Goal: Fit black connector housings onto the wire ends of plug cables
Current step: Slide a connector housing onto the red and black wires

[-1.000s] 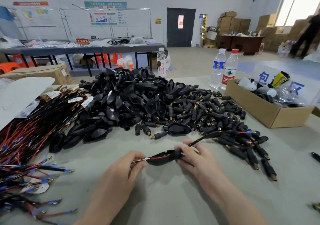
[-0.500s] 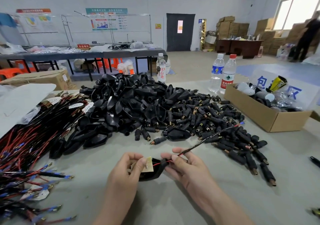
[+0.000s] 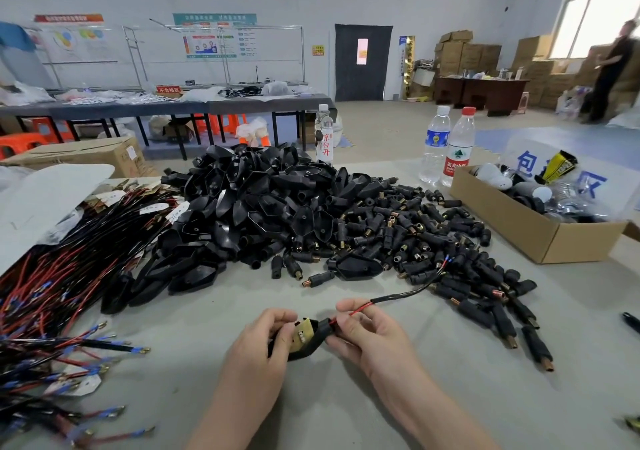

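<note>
My left hand (image 3: 258,345) grips a black connector housing (image 3: 311,345) just above the grey table, near its front edge. A small brass plate (image 3: 302,336) shows in the housing's open side. My right hand (image 3: 363,332) pinches the cable (image 3: 398,295) where its red wire enters the housing's narrow end. The cable's black sleeve runs up and right to blue-tipped ends over the pile. A big heap of black housings (image 3: 263,207) lies behind, with small black barrel plugs (image 3: 433,241) spread to its right.
Bundles of red and black wires (image 3: 52,293) with blue terminals cover the table's left side. A cardboard box (image 3: 540,228) of parts stands at the right, with water bottles (image 3: 446,144) behind it. Another person stands far right by stacked cartons.
The wire end has been drawn through the housing, so the brass plate now sits inside it. Both hands moved slightly closer together and lower on the table.
</note>
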